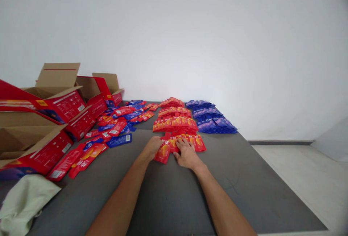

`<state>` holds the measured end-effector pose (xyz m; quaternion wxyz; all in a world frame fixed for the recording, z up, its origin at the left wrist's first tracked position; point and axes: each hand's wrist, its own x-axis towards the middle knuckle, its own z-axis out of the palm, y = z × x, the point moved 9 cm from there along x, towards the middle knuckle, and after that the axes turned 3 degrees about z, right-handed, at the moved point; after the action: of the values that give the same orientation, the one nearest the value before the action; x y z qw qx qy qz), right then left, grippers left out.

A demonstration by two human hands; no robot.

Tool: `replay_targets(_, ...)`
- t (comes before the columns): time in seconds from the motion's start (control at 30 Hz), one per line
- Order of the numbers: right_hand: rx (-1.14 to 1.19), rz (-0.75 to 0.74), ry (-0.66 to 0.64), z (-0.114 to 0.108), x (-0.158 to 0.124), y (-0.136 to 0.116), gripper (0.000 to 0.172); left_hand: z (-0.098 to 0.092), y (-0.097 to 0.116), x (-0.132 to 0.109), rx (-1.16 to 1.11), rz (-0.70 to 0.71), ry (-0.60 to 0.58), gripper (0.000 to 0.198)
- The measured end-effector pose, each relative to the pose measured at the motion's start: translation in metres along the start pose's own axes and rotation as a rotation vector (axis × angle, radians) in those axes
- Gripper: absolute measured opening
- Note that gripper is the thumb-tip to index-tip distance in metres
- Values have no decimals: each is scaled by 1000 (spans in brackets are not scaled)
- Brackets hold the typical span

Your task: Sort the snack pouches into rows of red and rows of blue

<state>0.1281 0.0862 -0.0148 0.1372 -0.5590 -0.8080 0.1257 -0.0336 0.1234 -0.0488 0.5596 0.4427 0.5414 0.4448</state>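
So here's where we're at: our left hand [152, 148] has its fingers curled shut around the top edge of a flat red foil sachet [163, 153]. That sachet sits tilted on the dark grey table top [168, 207], right at the left end of the front row of red sachets [194, 142]. Our right hand [186, 153] lies palm down with fingers spread and flat, pressing on that row and gripping nothing.

Our take on doing this bit well: use the flat right hand as an anchor so the overlapped row doesn't slide, then turn the tilted sachet square to its neighbours before letting go. We'd tuck it in with the same overlap as the rest. These slick packs probably skate easily, so a light push beats a shove.

Behind are more rows of red sachets [174, 114], with rows of blue sachets [213, 121] just beside them on the right. A loose heap of mixed red and blue sachets [119, 120] lies off to the left, next to open red cardboard cartons [67, 109] and a pale green cloth [24, 199].
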Motion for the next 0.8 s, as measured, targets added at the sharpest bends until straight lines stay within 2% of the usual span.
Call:
replay_targets(0.13, -13, 8, -18, 1, 0, 0, 65, -8, 1, 0, -28, -50, 74, 7)
replay_targets(0.3, -20, 1, -11, 2, 1, 1, 65, -23, 6, 3, 91, 18, 361, 24)
replay_targets(0.37, -23, 0, -9, 3, 2, 2, 65, -22, 9, 6, 219, 70, 406, 30)
replay_targets(0.5, -25, 0, -6, 3, 2, 2, 65, -11, 20, 11, 555, 215, 360, 26)
replay_targets(0.63, -24, -4, 1, 2, 1, 2, 64, -6, 32, 4, 818, 320, 305, 27)
replay_targets(0.7, -24, -5, -5, 3, 1, 2, 64, -3, 36, -3, 866, 375, 222, 33)
replay_targets(0.8, -26, -5, -12, 3, 1, 3, 63, 9, 34, -12, 873, 453, -11, 41)
